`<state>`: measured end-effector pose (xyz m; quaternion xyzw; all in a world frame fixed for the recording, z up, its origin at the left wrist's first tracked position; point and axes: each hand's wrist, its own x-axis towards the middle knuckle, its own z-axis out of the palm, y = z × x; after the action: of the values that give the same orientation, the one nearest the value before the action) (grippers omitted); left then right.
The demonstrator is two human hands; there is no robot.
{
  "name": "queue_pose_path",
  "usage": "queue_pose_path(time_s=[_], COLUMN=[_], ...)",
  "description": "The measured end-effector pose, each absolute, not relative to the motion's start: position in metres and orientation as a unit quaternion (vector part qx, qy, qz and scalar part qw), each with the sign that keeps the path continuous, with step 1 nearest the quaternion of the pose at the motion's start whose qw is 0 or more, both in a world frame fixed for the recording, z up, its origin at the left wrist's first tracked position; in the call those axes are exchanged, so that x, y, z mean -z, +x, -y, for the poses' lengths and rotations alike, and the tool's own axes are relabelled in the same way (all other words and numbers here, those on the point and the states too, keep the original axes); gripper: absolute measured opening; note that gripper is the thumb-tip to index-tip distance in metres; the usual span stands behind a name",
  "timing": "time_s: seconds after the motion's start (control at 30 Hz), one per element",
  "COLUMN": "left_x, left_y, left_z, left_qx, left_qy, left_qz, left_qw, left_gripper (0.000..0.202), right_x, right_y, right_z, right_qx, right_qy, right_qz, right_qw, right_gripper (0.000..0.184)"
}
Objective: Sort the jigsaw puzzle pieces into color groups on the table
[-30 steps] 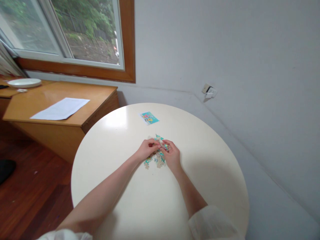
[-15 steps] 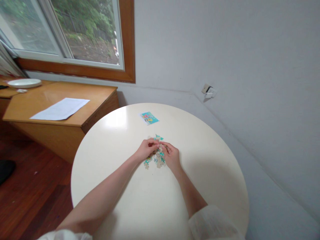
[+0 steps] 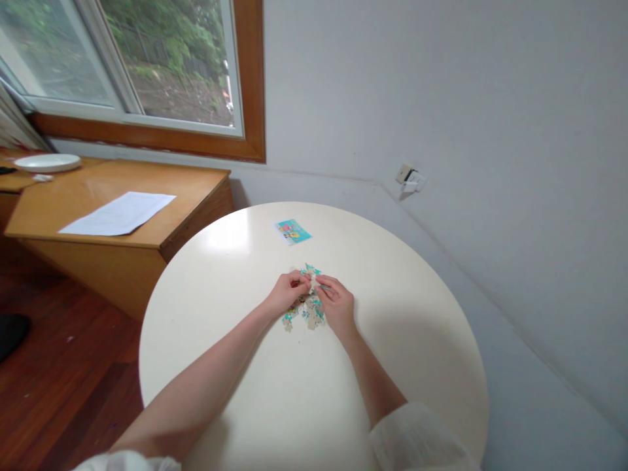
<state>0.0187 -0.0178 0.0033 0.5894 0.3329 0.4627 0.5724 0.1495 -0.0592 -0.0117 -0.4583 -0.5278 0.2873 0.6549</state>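
Note:
A small heap of jigsaw puzzle pieces (image 3: pixel 309 313), some teal and some showing pale backs, lies on the round white table (image 3: pixel 294 386). My left hand (image 3: pixel 287 292) is over the heap's left side, thumb and fingers pinched on a pale puzzle piece (image 3: pixel 313 282). From the right, my right hand (image 3: pixel 336 302) faces it with thumb and fingers drawn together at the heap; whether a piece sits between them is too small to tell. Beyond both hands a teal picture card (image 3: pixel 293 231) with colourful figures lies flat.
To the left stands a wooden desk (image 3: pixel 196 186) bearing a white sheet of paper (image 3: pixel 118 214) and a white plate (image 3: pixel 48 163). Behind the table are a white wall with an outlet and plug (image 3: pixel 411 178), and a window in a wooden frame (image 3: pixel 256 85).
My right hand has shifted slightly right, parting from the left fingertips. A pale puzzle piece now shows between the hands. My left hand stays almost in place.

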Motion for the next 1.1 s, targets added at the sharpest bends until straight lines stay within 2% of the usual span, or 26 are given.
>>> queue_pose_path(time_s=[0.17, 0.43, 0.93, 1.1], left_x=[-0.001, -0.003, -0.003, -0.004], left_y=[0.020, 0.022, 0.020, 0.021], left_z=[0.017, 0.020, 0.021, 0.024], left_qx=[-0.463, -0.491, -0.488, -0.465], left_qy=[0.591, 0.584, 0.596, 0.688], left_qz=[-0.340, -0.346, -0.346, -0.330], left_qw=[0.566, 0.546, 0.535, 0.449], left_gripper=[0.007, 0.009, 0.014, 0.021], right_x=[0.009, 0.014, 0.006, 0.010], right_y=[0.148, 0.153, 0.161, 0.162], right_z=[0.060, 0.053, 0.055, 0.052], right_qx=[-0.282, -0.319, -0.361, -0.379], right_qy=[-0.461, -0.505, -0.504, -0.480], right_qz=[0.525, 0.452, 0.362, 0.349], right_qw=[0.658, 0.663, 0.696, 0.710], right_gripper=[0.016, 0.027, 0.014, 0.013])
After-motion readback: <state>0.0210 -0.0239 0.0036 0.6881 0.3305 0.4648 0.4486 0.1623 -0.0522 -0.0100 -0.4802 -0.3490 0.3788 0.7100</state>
